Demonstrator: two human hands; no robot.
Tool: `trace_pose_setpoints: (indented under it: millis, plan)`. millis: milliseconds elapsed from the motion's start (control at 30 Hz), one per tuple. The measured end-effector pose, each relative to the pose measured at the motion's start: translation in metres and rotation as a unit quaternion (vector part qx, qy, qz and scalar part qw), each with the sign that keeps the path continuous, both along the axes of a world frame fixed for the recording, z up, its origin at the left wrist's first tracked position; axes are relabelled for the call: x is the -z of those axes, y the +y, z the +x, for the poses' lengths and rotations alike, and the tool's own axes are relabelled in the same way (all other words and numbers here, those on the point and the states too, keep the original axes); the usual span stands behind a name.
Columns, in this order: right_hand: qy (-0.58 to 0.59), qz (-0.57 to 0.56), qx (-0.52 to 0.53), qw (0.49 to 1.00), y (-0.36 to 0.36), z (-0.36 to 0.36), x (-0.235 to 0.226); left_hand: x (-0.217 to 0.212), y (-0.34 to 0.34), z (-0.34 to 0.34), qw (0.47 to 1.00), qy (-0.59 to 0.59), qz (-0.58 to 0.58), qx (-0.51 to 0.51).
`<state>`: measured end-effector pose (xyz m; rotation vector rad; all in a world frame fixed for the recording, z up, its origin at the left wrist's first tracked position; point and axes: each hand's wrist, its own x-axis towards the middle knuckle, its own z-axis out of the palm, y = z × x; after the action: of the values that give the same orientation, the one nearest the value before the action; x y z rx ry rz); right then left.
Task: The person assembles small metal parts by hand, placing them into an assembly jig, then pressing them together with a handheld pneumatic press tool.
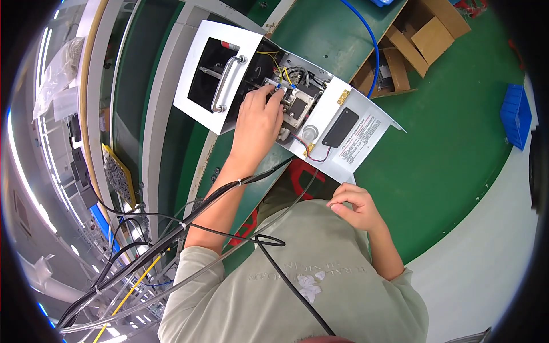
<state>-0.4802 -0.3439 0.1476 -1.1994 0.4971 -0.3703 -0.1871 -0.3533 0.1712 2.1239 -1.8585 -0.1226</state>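
An open white machine box (220, 74) with a silver handle (230, 83) stands in front of me, its inner parts exposed. My left hand (260, 117) reaches inside, fingers bent down together at a small metal fixture (297, 108) beside yellow wires and blue fittings. What the fingertips hold is too small to make out. My right hand (357, 208) hovers off the near right corner of the box, fingers curled in and nothing visible in them. The hinged white cover (366, 140) lies folded open to the right, bearing a black rectangular module (341, 127) and a printed label.
Black cables (229, 188) run from the lower left to the box, passing over my left forearm. A blue hose (374, 51) curves down behind the box. Cardboard boxes (433, 40) sit at the upper right, and a blue bin (516, 117) at the far right.
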Motion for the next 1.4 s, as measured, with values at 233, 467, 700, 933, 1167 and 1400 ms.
trace_pose_setpoints:
  millis: [233, 467, 700, 933, 1167, 1400]
  plan:
    - [-0.011, 0.013, 0.005, 1.0, 0.01, 0.001, 0.005, -0.019, -0.005, -0.001, 0.989, -0.096, 0.081, 0.079]
    - [-0.043, 0.009, 0.017, 0.999, 0.016, -0.001, 0.011, -0.028, -0.019, 0.005, 0.974, -0.142, 0.122, 0.129]
    - [-0.048, 0.015, 0.013, 0.999, 0.02, -0.002, 0.011, -0.031, -0.028, 0.013, 0.963, -0.148, 0.17, 0.147]
    - [-0.056, 0.016, 0.01, 0.998, 0.022, 0.001, 0.012, -0.038, -0.039, 0.011, 0.948, -0.163, 0.214, 0.171]
    - [-0.063, 0.015, 0.009, 0.998, 0.023, 0.002, 0.013, -0.04, -0.039, 0.013, 0.946, -0.163, 0.214, 0.179]
    - [-0.045, -0.012, 0.037, 0.998, 0.009, 0.0, 0.004, -0.037, -0.023, 0.014, 0.969, -0.118, 0.151, 0.158]
